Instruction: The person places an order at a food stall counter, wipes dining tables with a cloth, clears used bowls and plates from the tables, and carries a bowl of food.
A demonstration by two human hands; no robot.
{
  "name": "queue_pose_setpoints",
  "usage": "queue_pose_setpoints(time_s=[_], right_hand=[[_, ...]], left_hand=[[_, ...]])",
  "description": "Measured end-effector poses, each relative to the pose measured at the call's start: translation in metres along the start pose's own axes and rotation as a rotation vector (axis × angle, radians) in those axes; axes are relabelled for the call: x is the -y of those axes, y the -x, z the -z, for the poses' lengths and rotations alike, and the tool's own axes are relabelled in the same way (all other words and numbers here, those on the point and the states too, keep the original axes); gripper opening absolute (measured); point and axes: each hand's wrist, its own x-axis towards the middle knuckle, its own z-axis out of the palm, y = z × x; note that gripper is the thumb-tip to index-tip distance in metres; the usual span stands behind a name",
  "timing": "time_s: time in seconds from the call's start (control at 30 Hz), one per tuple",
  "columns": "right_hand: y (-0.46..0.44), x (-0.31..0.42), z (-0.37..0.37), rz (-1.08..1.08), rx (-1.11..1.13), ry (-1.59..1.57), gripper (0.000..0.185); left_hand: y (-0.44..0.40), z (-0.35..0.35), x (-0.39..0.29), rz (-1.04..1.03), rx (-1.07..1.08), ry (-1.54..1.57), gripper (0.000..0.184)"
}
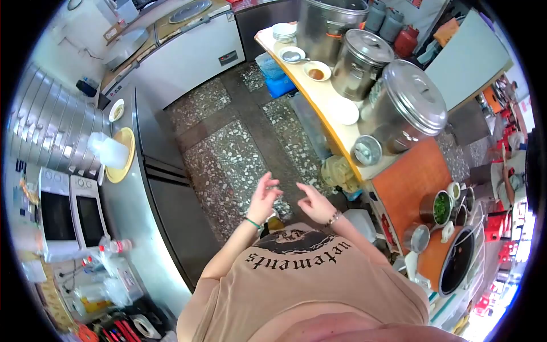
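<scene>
My left hand, with a green band at the wrist, is raised in front of my shirt. Its fingers are loosely bent and apart, and nothing shows in them. Level with it, my right hand wears a dark beaded bracelet; its index finger stretches out and the others curl a little, also without a visible object. The two hands are a short way apart and touch nothing. Below them lies the speckled stone floor. Nearest to my right hand is a yellowish plastic bag beside the table.
Right, a long table bears lidded steel pots, a bowl of brown sauce and stacked plates. A pot of chopped greens stands nearer. Left, a steel counter carries a yellow plate and stacked steamers.
</scene>
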Motion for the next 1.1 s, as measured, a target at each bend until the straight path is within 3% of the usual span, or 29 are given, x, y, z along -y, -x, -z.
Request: queue_pose_setpoints(time_s=[0.1, 0.2, 0.3, 0.37, 0.43, 0.5, 0.57, 0.63, 0.7, 0.73, 0.77, 0.8, 0.87, 0.9, 0.93, 0.97, 1.1], right_hand=[[-0.112, 0.044, 0.011, 0.101, -0.023, -0.046, 0.049], [-0.206, 0.043, 0.021, 0.060, -0.034, 0.023, 0.049], [-0.274, 0.013, 0.044, -0.068, -0.076, 0.073, 0.049], [-0.326, -0.019, 0.049, -0.085, -0.038, 0.056, 0.050], [-0.400, -0.081, 0.065, 0.179, -0.013, 0.379, 0.051], [-0.469, -0.055, 0.088, -0.146, 0.165, 0.114, 0.052], [-0.567, 0.004, 0.087, -0.098, 0.260, 0.284, 0.052], [-0.685, 0.045, 0.077, 0.176, 0.421, 0.368, 0.052], [-0.694, 0.087, 0.056, 0.105, 0.497, 0.282, 0.051], [-0.722, 0.096, 0.052, 0.340, 0.538, 0.361, 0.051], [-0.752, 0.114, 0.056, 0.336, 0.562, 0.368, 0.051], [-0.802, 0.139, 0.060, 0.331, 0.585, 0.374, 0.050], [-0.854, 0.167, 0.050, 0.490, 0.542, 0.423, 0.049], [-0.838, 0.181, 0.037, 0.465, 0.496, 0.393, 0.047], [-0.840, 0.186, 0.030, 0.439, 0.467, 0.375, 0.046], [-0.854, 0.178, 0.029, 0.458, 0.421, 0.352, 0.047], [-0.939, 0.151, 0.072, 0.264, 0.193, 0.391, 0.049]], left_hand=[[-0.072, 0.082, -0.045, 0.027, -0.148, -0.017, 0.049], [-0.135, 0.144, -0.064, 0.071, -0.199, -0.024, 0.049], [-0.203, 0.175, -0.053, 0.084, -0.149, 0.012, 0.052], [-0.238, 0.199, -0.057, -0.013, -0.114, -0.101, 0.057], [-0.280, 0.223, -0.065, -0.104, -0.240, -0.285, 0.061], [-0.328, 0.235, -0.084, -0.258, -0.383, -0.502, 0.060], [-0.368, 0.271, -0.136, -0.200, -0.495, -0.410, 0.058], [-0.398, 0.341, -0.171, -0.177, -0.642, -0.381, 0.057], [-0.385, 0.349, -0.159, -0.190, -0.727, -0.376, 0.056], [-0.380, 0.347, -0.165, -0.124, -0.775, -0.259, 0.055], [-0.413, 0.361, -0.160, -0.176, -0.805, -0.358, 0.056], [-0.447, 0.378, -0.183, -0.064, -0.771, -0.241, 0.056], [-0.493, 0.413, -0.177, -0.094, -0.720, -0.108, 0.055], [-0.489, 0.417, -0.196, -0.021, -0.685, -0.099, 0.055], [-0.507, 0.435, -0.180, -0.113, -0.669, -0.139, 0.053], [-0.533, 0.449, -0.182, -0.123, -0.643, 0.012, 0.053], [-0.673, 0.508, -0.258, -0.020, -0.354, -0.107, 0.053]])
